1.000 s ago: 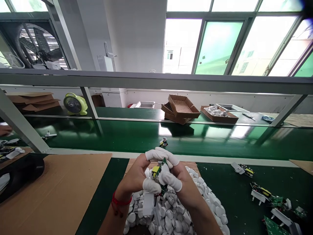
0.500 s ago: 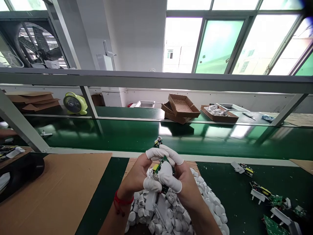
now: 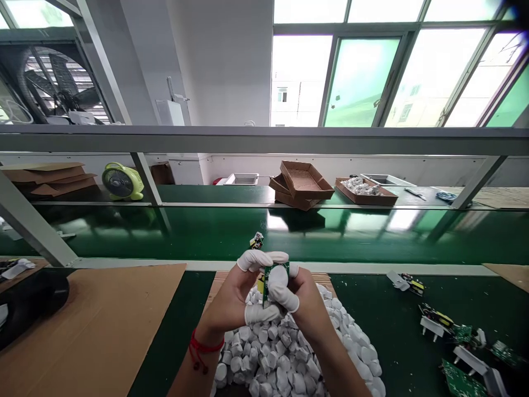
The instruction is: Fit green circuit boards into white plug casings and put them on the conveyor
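Observation:
My left hand and my right hand, both with white finger cots, pinch a small green circuit board with a yellow part between them. The board is held upright above a heap of white plastic plug parts that lies on the near bench. A red cord circles my left wrist. One small assembled board sits on the green conveyor belt just beyond my fingers.
Several circuit boards with white plugs lie at the right on the green mat. A cardboard sheet covers the bench at the left. Beyond the belt stand brown cardboard trays, a yellow-green fan and a steel frame rail.
The board has turned from slanted to upright in my fingers, and a white plug piece under my hands is no longer seen. The small board on the belt has drifted left.

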Motion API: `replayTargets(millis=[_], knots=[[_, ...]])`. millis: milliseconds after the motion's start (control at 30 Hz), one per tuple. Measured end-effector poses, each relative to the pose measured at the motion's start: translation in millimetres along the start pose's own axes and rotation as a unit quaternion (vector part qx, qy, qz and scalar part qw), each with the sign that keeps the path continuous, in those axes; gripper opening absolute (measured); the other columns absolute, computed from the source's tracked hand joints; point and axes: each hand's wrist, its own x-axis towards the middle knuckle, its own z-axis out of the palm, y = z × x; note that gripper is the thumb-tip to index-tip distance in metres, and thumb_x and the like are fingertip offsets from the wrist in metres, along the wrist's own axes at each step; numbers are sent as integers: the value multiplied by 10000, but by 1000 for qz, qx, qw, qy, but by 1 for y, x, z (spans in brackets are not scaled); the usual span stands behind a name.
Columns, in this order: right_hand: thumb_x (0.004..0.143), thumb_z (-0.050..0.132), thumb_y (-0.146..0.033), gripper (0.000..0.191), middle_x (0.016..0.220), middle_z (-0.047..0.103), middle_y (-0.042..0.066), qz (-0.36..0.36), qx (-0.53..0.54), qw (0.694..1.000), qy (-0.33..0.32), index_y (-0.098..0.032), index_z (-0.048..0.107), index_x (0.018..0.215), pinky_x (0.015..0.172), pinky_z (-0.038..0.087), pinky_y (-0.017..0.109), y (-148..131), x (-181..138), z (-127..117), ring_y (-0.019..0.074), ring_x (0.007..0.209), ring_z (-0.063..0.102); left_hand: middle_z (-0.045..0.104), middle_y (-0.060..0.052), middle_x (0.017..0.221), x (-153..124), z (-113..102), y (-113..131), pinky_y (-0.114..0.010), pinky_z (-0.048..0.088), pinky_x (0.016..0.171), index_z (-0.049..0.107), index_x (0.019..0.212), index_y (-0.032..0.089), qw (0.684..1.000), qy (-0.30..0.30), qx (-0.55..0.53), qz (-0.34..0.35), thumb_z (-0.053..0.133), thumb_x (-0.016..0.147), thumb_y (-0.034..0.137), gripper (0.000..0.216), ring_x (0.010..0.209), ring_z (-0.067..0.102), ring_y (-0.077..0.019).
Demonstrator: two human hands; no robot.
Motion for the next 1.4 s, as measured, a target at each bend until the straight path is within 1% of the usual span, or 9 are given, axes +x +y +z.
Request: replayTargets(millis=[133,333,500,700,900,1033,1167,1267,1400], knots=[[668,760,-418,308,623,480,-18,-9,-46,999,8,-150,609,648,558,351,236,-3,-2,-5,132,620,379,571,-122,1250,1,1,-8,-452,377,1044,534,1087,263,1000,2,-10,12,841,610,230,569,1249,483,-316],[722,736,-380,258,623,513,-13,-19,-41,997,-56,-140,646,694,549,357,227,-9,-3,-9,129,616,392,574,-143,1205,4,3,-3,-491,368,1041,512,1076,242,1000,-6,-7,11,807,646,392,542,1231,486,-330],[761,707,-411,274,675,580,9,-28,-7,993,-111,-140,683,729,591,403,248,-11,-2,-12,147,638,469,585,-119,1191,1,0,1,-487,372,1038,483,1016,261,1000,-16,0,10,805,665,340,483,1236,490,-314],[712,728,-497,350,702,631,30,-36,-12,995,-88,-148,706,709,680,458,293,-9,-3,-18,199,717,554,578,-123,1202,-1,3,-1,-500,371,1046,476,1029,258,1000,-23,-9,-1,808,659,355,507,1243,491,-323],[738,738,-421,266,689,641,17,-54,-18,994,-93,-160,717,690,636,442,268,-13,-3,-16,183,689,564,588,-122,1206,0,1,2,-498,374,1054,504,1056,261,999,-43,-10,25,787,696,294,459,1244,503,-321],[753,700,-500,357,670,633,26,-56,2,992,-115,-153,718,673,602,443,267,-11,-1,-17,182,667,563,592,-95,1231,-1,-2,3,-500,370,1062,524,1096,296,997,-63,2,43,782,704,248,471,1257,497,-304],[744,697,-532,395,646,622,34,-51,14,991,-123,-143,716,680,609,463,282,-5,-1,-19,185,648,564,582,-114,1256,-2,-2,4,-506,368,1066,524,1105,277,997,-69,-3,35,783,700,244,483,1270,485,-314],[731,663,-617,475,660,626,48,-36,49,990,-129,-145,712,706,617,485,298,0,-2,-17,189,637,570,588,-105,1252,-4,-1,5,-494,369,1068,518,1123,282,997,-65,-20,34,781,704,247,495,1281,475,-309],[776,601,-634,496,644,630,51,-21,38,993,-106,-155,708,703,638,504,309,3,-2,-15,197,652,587,590,-113,1245,-5,-5,2,-476,370,1066,534,1102,270,998,-58,-12,14,777,706,214,468,1274,481,-303]])
